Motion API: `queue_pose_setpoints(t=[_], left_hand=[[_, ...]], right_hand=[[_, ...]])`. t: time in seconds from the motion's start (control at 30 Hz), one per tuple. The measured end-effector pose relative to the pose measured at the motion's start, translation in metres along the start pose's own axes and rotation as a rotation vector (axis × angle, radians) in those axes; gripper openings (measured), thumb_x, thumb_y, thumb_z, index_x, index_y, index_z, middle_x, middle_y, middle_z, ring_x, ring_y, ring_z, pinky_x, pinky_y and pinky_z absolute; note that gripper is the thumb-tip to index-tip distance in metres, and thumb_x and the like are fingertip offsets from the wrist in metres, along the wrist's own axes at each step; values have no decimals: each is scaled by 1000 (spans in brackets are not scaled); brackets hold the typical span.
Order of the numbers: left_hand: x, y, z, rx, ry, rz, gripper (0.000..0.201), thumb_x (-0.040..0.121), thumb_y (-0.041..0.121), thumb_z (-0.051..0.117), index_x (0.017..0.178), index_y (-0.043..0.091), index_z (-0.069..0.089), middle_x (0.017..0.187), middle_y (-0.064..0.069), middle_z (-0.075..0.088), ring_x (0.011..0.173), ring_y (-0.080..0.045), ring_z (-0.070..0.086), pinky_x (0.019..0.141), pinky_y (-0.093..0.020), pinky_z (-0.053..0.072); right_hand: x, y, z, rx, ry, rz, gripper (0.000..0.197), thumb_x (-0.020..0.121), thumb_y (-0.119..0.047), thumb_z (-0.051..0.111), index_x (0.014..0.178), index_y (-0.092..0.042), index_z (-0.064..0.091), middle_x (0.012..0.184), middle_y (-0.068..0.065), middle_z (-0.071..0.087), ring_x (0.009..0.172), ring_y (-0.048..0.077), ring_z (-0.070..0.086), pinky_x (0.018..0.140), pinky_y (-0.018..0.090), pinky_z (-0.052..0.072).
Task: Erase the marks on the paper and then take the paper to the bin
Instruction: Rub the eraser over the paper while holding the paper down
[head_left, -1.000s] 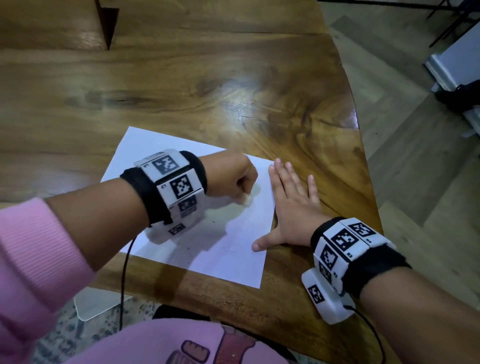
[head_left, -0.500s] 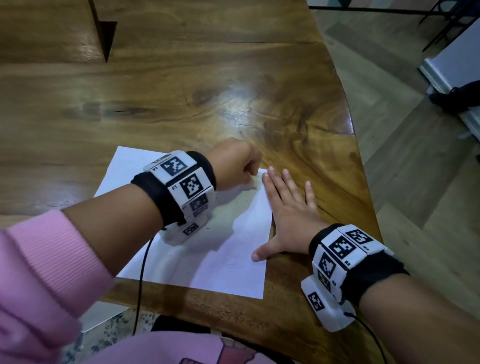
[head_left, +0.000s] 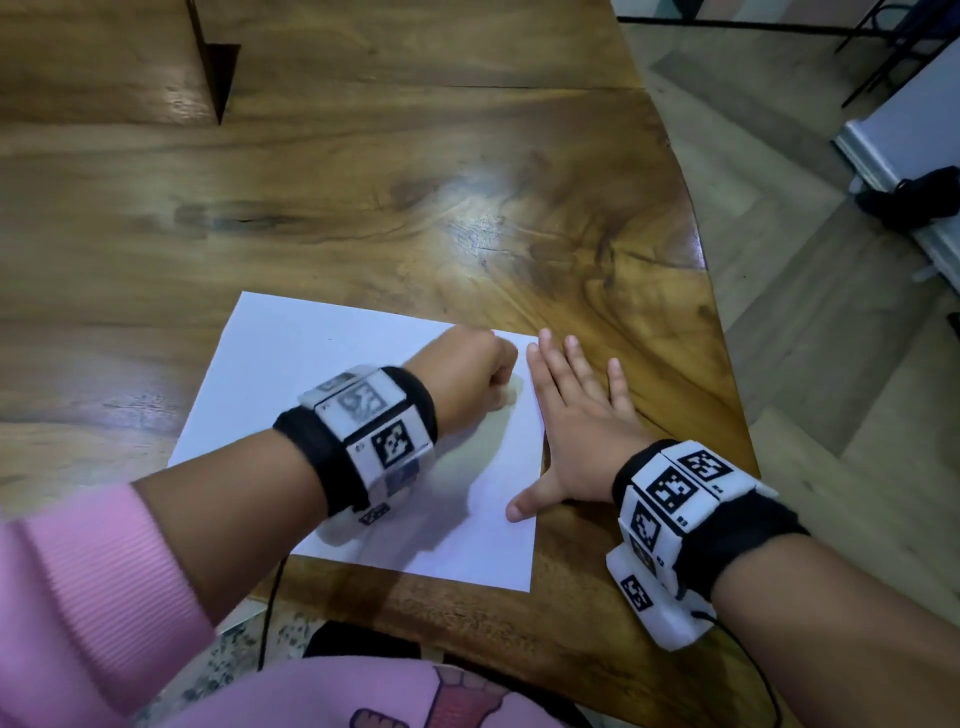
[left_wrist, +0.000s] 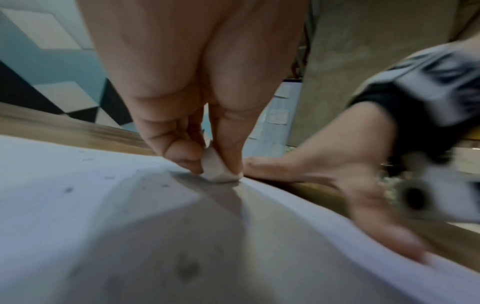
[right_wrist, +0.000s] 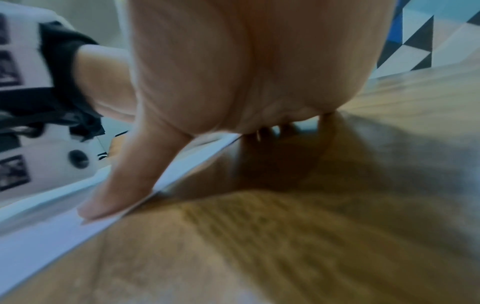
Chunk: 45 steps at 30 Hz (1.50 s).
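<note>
Nearest me, my right hand (head_left: 574, 434) lay flat and released, its thumb (right_wrist: 114, 193) pressing the near right edge of the paper (head_left: 291, 384) while the fingers (head_left: 569, 364) rested on the table (head_left: 363, 197) just beside the sheet. To its left, a little farther out, my left hand (head_left: 470, 376) was clenched round a small white eraser (left_wrist: 217, 168), pinched between thumb and fingertips with its tip touching the paper close to the right edge. The sheet itself lay flat on the wood under both hands, with faint grey specks (left_wrist: 68, 189) showing on it behind the eraser; I could not tell whether they were marks or crumbs. I judged the paper light, thin and limp, prone to slide or buckle under rubbing, so it wanted pinning close beside the eraser. For the carry to the bin, I reckoned an edge or corner lifted off the slick wood was the place to take hold.
</note>
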<state>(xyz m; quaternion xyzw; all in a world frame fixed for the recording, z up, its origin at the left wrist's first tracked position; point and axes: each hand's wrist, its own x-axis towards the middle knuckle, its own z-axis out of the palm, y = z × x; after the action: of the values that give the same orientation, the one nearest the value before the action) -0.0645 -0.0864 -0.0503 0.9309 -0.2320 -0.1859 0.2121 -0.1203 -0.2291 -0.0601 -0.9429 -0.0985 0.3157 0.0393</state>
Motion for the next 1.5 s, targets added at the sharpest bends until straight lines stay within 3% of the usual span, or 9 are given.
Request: queue_pose_setpoints(t=[0.17, 0.27, 0.37, 0.5, 0.77, 0.93, 1.1, 1.3, 1.5], left_hand=[[-8, -2, 4, 25, -40, 3, 19, 79, 15, 62, 70, 18, 45, 75, 2, 43, 76, -17, 41, 58, -26, 21], [-10, -2, 5, -8, -9, 0, 18, 79, 13, 62, 70, 17, 46, 78, 0, 45, 76, -18, 42, 59, -25, 22], [-12, 0, 4, -13, -18, -19, 19, 78, 12, 63, 68, 17, 48, 71, 1, 47, 73, -18, 43, 54, -27, 23], [-1, -5, -8, -107, -53, -96, 14, 73, 15, 71, 71, 16, 57, 58, 13, 44, 61, -13, 45, 51, -14, 29], [22, 4, -9, -28, 88, -63, 8, 77, 17, 66, 76, 16, 58, 69, 3, 49, 75, -17, 45, 52, -7, 28], [-2, -6, -4, -18, -140, 29, 10, 72, 16, 71, 70, 14, 61, 59, 13, 46, 59, -8, 43, 52, -10, 30], [27, 8, -16, -35, 98, -70, 8, 76, 18, 67, 75, 13, 60, 65, 2, 50, 73, -19, 49, 50, -22, 27], [10, 4, -2, -60, -85, 9, 5, 73, 8, 66, 72, 11, 62, 58, 11, 43, 62, -13, 44, 50, -9, 30], [24, 6, -12, -33, 55, -16, 18, 75, 12, 66, 66, 18, 52, 57, 11, 40, 71, -17, 45, 51, -11, 25]], right_hand=[[-6, -1, 3, 39, 81, -54, 149, 48, -73, 73, 145, -16, -25, 150, -5, -36, 137, 14, -34, 116, 45, -15], [-12, 2, 5, 172, 154, -134, 126, 62, -59, 76, 151, -16, -3, 157, -9, -13, 145, 11, -11, 118, 28, -1], [-10, 7, 0, 262, 192, -119, 116, 64, -48, 80, 150, -15, 9, 156, -10, 3, 143, 13, 4, 117, 25, 10], [-3, 12, -5, 203, 153, -136, 124, 59, -52, 81, 151, -14, 6, 156, -9, 0, 143, 15, 2, 118, 31, 11], [-4, 11, -5, 141, 121, -121, 124, 65, -55, 76, 151, -14, -4, 157, -7, -9, 144, 16, -7, 116, 29, 4], [-3, 11, -4, 162, 134, -118, 125, 63, -55, 77, 151, -15, -3, 157, -9, -9, 144, 15, -6, 117, 30, 7], [-1, 13, -2, 196, 137, -125, 125, 62, -53, 79, 151, -15, -1, 157, -9, -8, 145, 15, -6, 118, 30, 7], [-2, 14, -1, 222, 156, -131, 124, 61, -51, 81, 151, -16, 2, 157, -10, -5, 144, 12, -4, 118, 29, 8], [-1, 14, 0, 204, 152, -130, 125, 61, -53, 80, 151, -16, 1, 157, -9, -6, 144, 13, -5, 118, 28, 7]])
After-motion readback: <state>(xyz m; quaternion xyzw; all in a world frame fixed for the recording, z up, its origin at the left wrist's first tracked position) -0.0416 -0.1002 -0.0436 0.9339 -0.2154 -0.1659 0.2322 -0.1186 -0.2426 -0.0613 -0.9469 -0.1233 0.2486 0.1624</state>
